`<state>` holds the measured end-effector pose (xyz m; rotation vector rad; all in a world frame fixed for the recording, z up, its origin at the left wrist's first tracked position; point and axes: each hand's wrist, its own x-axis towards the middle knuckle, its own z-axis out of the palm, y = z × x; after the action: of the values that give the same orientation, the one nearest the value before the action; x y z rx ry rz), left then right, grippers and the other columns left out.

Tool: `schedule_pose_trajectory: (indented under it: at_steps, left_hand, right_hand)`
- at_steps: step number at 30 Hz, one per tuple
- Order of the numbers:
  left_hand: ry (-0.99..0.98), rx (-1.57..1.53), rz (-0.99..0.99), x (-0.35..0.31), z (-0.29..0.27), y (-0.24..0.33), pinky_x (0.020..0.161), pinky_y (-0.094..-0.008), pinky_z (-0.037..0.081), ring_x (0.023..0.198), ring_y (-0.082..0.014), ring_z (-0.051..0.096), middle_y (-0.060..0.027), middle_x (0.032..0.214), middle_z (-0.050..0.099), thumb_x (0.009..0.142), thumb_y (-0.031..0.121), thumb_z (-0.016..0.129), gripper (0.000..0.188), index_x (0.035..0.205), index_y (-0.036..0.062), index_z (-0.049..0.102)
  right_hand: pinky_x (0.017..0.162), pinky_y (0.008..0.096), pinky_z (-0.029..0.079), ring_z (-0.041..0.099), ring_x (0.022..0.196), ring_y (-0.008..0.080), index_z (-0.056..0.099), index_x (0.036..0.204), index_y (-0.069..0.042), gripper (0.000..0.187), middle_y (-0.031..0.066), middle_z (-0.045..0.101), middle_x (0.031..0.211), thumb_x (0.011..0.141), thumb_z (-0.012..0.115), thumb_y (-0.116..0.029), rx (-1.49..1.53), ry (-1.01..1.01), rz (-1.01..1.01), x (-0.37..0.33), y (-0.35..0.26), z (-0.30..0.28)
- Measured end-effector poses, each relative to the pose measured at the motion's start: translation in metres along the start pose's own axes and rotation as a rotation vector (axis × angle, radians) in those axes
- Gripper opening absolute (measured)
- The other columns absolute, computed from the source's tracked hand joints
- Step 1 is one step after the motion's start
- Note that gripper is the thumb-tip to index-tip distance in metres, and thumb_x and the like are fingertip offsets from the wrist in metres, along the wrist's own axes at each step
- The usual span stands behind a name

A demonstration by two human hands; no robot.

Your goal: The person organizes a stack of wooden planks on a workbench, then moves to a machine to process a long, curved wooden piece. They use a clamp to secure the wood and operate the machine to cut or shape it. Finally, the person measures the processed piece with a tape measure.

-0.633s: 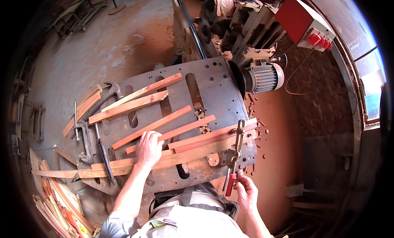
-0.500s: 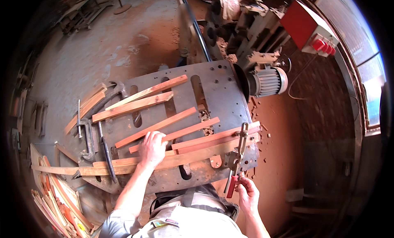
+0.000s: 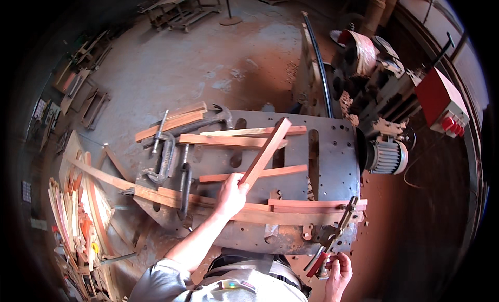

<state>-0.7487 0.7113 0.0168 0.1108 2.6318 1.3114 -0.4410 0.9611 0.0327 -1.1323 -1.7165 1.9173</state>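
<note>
My left hand (image 3: 232,198) is closed round one end of a wooden strip (image 3: 267,150). The strip is lifted and tilted, its far end crossing over other strips on the metal table. At the front right, my right hand (image 3: 339,271) has its fingers curled at the red handle of a toggle clamp (image 3: 343,226). The clamp stands over the right end of a long curved wooden board (image 3: 301,217). Two short reddish strips (image 3: 317,205) lie along that board beneath the clamp arm. Beyond my left hand, another single strip (image 3: 283,172) rests on the table.
The slotted metal table (image 3: 332,166) carries more strips (image 3: 228,140), a C-clamp (image 3: 165,159) and a hammer (image 3: 222,114). A motor (image 3: 387,157) sits off its right edge, below a red switch box (image 3: 442,96). Offcuts (image 3: 78,229) are piled at the left.
My left hand has picked up one strip from the table and raised it. My right hand stays at the clamp's red handle. The view has shifted, showing more of the floor beyond.
</note>
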Motion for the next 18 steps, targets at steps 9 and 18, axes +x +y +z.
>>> schedule_pose_trajectory:
  at_steps: [9,18]
  left_hand:
    - [0.221,0.355,0.034,-0.014,-0.011,-0.029,0.073,-0.0427,0.054,0.085,-0.0347,0.069,-0.0195,0.091,0.069,0.088,0.009,0.068,0.023,0.107,0.0019,0.059]
    - [-0.053,0.193,0.317,-0.026,-0.003,0.009,0.082,-0.0456,0.052,0.096,-0.0386,0.066,-0.0199,0.1,0.069,0.085,0.008,0.067,0.025,0.108,0.0018,0.062]
  right_hand:
    - [0.074,0.025,0.053,0.064,0.083,0.0119,0.059,0.122,0.003,0.027,0.0078,0.068,0.104,0.096,0.056,-0.002,-0.104,-0.047,0.052,-0.011,-0.007,-0.003]
    - [0.078,0.0261,0.053,0.063,0.087,0.0112,0.059,0.121,0.001,0.025,0.0059,0.067,0.106,0.097,0.055,-0.002,-0.088,-0.04,0.018,-0.03,0.003,-0.013]
